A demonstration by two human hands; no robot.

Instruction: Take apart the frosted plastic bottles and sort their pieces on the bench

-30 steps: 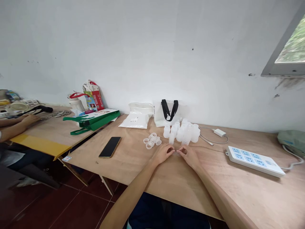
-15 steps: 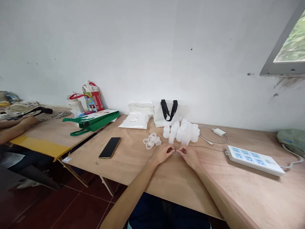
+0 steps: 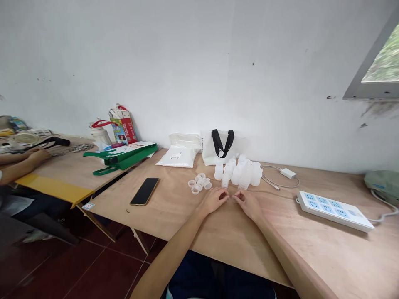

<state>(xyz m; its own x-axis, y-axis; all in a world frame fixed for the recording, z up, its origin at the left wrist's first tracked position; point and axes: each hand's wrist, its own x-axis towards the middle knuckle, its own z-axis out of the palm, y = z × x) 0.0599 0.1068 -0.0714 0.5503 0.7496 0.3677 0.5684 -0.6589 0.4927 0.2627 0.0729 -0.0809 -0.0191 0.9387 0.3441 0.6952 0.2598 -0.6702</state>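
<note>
A white plastered wall (image 3: 156, 62), marked with a few specks and scuffs, fills the back of the room. At its upper right, a grey-framed window (image 3: 382, 90) sits at a slant and shows green foliage and daylight, with a dark stain (image 3: 378, 109) beneath it. Two plywood tables (image 3: 314, 257) stand end to end on wooden legs (image 3: 137, 241) over dark red floor tiles (image 3: 102, 270).

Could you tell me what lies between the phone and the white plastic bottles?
A small heap of clear plastic rings lies between the phone and the bottles, as the head view shows.
</note>
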